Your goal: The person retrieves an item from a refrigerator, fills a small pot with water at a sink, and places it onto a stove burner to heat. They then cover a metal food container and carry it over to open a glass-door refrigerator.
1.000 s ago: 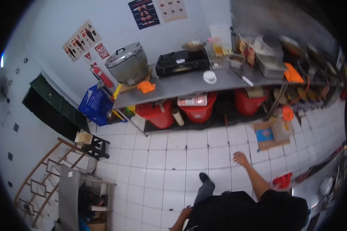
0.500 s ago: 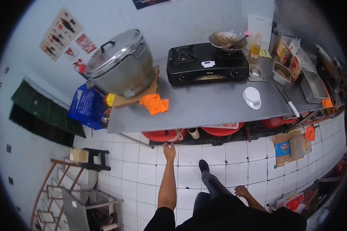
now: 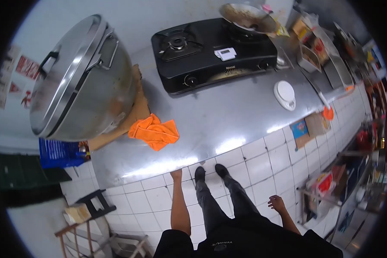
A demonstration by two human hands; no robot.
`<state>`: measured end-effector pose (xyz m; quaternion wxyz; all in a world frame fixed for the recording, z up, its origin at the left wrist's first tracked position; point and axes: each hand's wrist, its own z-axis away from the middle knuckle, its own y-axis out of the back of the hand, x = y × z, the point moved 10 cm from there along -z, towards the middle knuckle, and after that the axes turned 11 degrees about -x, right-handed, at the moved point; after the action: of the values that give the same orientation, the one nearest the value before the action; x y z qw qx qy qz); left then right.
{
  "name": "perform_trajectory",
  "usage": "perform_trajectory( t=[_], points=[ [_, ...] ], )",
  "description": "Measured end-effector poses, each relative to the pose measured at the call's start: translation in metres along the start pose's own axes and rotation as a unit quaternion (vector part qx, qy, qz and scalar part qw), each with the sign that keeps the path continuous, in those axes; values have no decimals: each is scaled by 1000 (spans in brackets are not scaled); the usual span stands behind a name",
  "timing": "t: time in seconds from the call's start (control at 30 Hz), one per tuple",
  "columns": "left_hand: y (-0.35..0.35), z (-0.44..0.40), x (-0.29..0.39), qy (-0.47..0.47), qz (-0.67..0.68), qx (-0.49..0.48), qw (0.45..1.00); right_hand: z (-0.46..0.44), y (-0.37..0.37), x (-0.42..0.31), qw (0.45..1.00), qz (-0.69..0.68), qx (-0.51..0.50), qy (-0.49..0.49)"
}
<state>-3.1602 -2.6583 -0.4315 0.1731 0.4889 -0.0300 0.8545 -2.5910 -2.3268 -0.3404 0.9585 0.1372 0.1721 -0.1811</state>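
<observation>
My left hand (image 3: 176,173) reaches under the front edge of the steel table (image 3: 228,116), which hides the fingers and anything they may touch. Just to its right, a small pale tip (image 3: 202,163) pokes out past that edge; what it belongs to is hidden. My right hand (image 3: 276,203) hangs free above the tiled floor, fingers loosely apart and holding nothing. On the tabletop above my left hand lies a crumpled orange cloth (image 3: 155,131). It touches the cardboard (image 3: 137,103) beneath a large lidded metal pot (image 3: 90,86).
A black two-burner stove (image 3: 215,53) carries a white timer (image 3: 225,53) and a used wok (image 3: 247,18). Right of it are a white kitchen scale (image 3: 284,93), a knife (image 3: 322,96) and metal containers (image 3: 308,59). A dark stool (image 3: 96,204) stands at left, a cluttered rack (image 3: 318,200) at right.
I have come closer to the table, with both feet now in view. My left hand has passed beneath the table edge, its fingers now hidden. The red containers underneath have dropped from sight.
</observation>
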Motion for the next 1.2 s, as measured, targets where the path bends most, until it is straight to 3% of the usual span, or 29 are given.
perform_trajectory(
  t=[0.27, 0.3, 0.53, 0.63, 0.7, 0.77, 0.8, 0.83, 0.87, 0.93, 1.0, 1.07, 1.2],
  points=[
    [35, 101, 55, 6, -112, -49, 992, 62, -144, 43, 999, -46, 16, -22],
    [44, 119, 49, 6, -114, -63, 991, 67, -152, 39, 999, -8, 36, 15],
    [64, 241, 27, -13, -195, -179, 964, 105, -185, 31, 982, -117, 88, 120],
    [40, 293, 21, -28, -249, -263, 932, 126, -193, 46, 970, -120, 111, 179],
    [9, 328, 19, -26, -301, -310, 902, 140, -215, 64, 954, -218, 44, 201],
    [-26, 371, 9, -21, -353, -359, 864, 169, -226, 71, 954, -241, -9, 179],
    [-45, 384, -10, -87, -364, -388, 842, 170, -239, 86, 951, -249, -56, 172],
    [-58, 400, -28, -78, -384, -425, 816, 188, -237, 91, 954, -240, -54, 173],
    [-79, 423, -47, -69, -408, -466, 782, 185, -245, 104, 947, -231, -69, 214],
    [-134, 512, -37, -76, -396, -552, 730, 217, -235, 115, 871, -381, -111, 288],
    [-165, 555, -80, -12, -327, -593, 736, 246, -205, 143, 788, -496, -66, 359],
    [-210, 682, -76, 107, -284, -614, 728, 266, -165, 193, 641, -642, 6, 420],
    [-299, 848, -148, 72, -315, -724, 609, 354, -71, 344, 538, -721, 197, 390]
  ],
)
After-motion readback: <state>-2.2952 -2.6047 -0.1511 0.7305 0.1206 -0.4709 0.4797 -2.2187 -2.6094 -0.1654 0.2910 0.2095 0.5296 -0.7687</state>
